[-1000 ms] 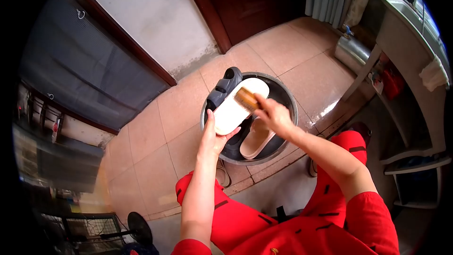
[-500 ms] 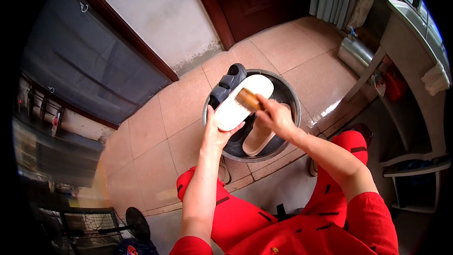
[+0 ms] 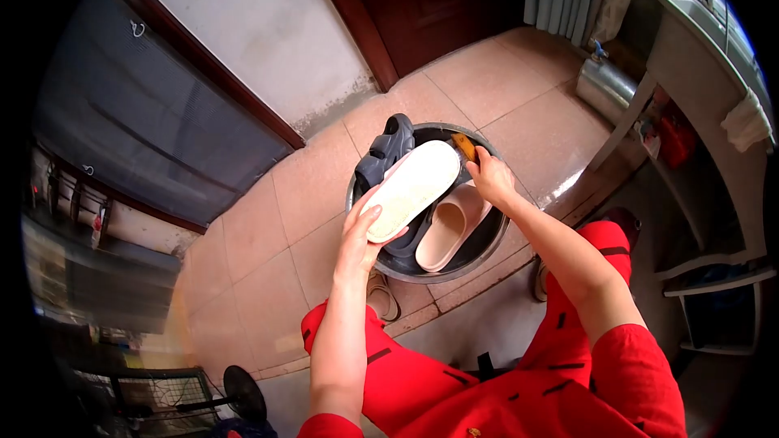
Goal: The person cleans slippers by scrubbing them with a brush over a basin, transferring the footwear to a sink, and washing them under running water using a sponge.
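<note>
My left hand [image 3: 357,235] grips a pale slipper [image 3: 415,188] by its near end, sole facing up, above a round metal basin [image 3: 442,278]. In my right hand [image 3: 492,178] is a scrubbing brush [image 3: 465,146] with a yellow-brown back, down by the basin's far right side, just off the slipper's far end. Its bristles are mostly hidden. A beige slipper [image 3: 446,233] lies inside the basin on the right. Dark slippers [image 3: 388,150] rest at the basin's left, one leaning over the rim.
Tiled floor [image 3: 251,268] surrounds the basin. A metal canister [image 3: 604,85] with a blue tap stands at the right, beside a sink stand [image 3: 698,89]. A dark red door [image 3: 438,0] is at the back. A small fan [image 3: 243,393] stands at lower left.
The brush has left the slipper's sole and moved right and away, to the basin's far side. The slipper has shifted slightly down and left, and the beige slipper shows more fully.
</note>
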